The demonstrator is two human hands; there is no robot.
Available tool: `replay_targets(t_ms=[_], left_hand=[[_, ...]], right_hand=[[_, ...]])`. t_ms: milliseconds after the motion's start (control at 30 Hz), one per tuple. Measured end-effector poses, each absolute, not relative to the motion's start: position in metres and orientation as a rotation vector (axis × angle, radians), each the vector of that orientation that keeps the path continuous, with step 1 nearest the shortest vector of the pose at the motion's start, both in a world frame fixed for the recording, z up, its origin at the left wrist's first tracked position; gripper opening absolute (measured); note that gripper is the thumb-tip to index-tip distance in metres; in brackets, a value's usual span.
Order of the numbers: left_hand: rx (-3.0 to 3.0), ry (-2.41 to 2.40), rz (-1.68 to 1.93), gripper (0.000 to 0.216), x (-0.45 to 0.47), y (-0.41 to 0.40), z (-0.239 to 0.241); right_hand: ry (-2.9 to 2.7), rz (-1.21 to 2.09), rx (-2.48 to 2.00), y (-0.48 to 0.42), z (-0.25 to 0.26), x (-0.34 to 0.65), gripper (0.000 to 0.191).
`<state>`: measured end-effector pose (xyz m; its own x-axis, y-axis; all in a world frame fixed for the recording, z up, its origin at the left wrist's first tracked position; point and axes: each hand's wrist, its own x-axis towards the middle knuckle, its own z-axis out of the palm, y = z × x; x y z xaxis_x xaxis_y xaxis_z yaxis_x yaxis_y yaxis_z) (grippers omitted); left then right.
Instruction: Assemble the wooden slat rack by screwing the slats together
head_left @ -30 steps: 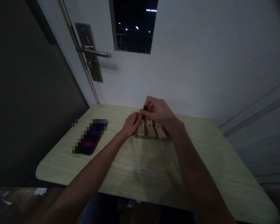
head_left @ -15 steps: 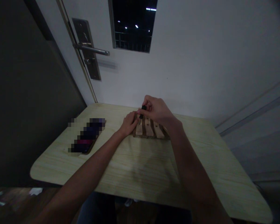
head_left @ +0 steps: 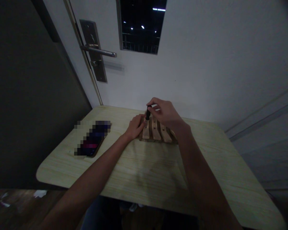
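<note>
The right hand (head_left: 168, 111) holds a screwdriver (head_left: 148, 112) by its black handle, the fingers pinched narrow around it near the top, the thumb on the side nearer the person. The screwdriver stands nearly upright, its lower end over the leftmost of several pale wooden strips (head_left: 146, 132), close to a hole; whether the tip touches cannot be told. The strips lie side by side on a dark wooden base (head_left: 151, 131), which sits on the worktop (head_left: 144, 172) near its far edge, partly hidden under the right wrist. The left hand (head_left: 136, 126) lies low against the left end of the base, its fingers close together and the thumb by the leftmost strip; I cannot tell whether they grip it. To the left, well apart from the base, a phone (head_left: 92, 140) lies with its screen up and blurred into squares. Behind the worktop is a white door (head_left: 201, 64) with a metal handle (head_left: 100, 51) and a dark window (head_left: 141, 28) showing small lights. A white scrap (head_left: 40, 193) lies on the floor (head_left: 16, 210) at lower left.
</note>
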<state>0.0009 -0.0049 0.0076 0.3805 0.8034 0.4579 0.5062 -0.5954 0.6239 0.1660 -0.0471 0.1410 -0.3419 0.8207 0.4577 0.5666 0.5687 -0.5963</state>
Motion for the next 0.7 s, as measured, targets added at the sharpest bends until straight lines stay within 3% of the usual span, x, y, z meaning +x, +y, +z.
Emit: replay_targets(t_ms=[300, 700], left_hand=[[2.259, 1.122, 1.075, 0.039, 0.001, -0.006, 0.009], [2.230, 1.143, 1.065, 0.039, 0.002, -0.006, 0.009]], right_hand=[[-2.081, 0.200, -1.207, -0.046, 0.145, 0.168, 0.011], [-2.198, 0.142, -1.260, -0.058, 0.152, 0.173, 0.025]])
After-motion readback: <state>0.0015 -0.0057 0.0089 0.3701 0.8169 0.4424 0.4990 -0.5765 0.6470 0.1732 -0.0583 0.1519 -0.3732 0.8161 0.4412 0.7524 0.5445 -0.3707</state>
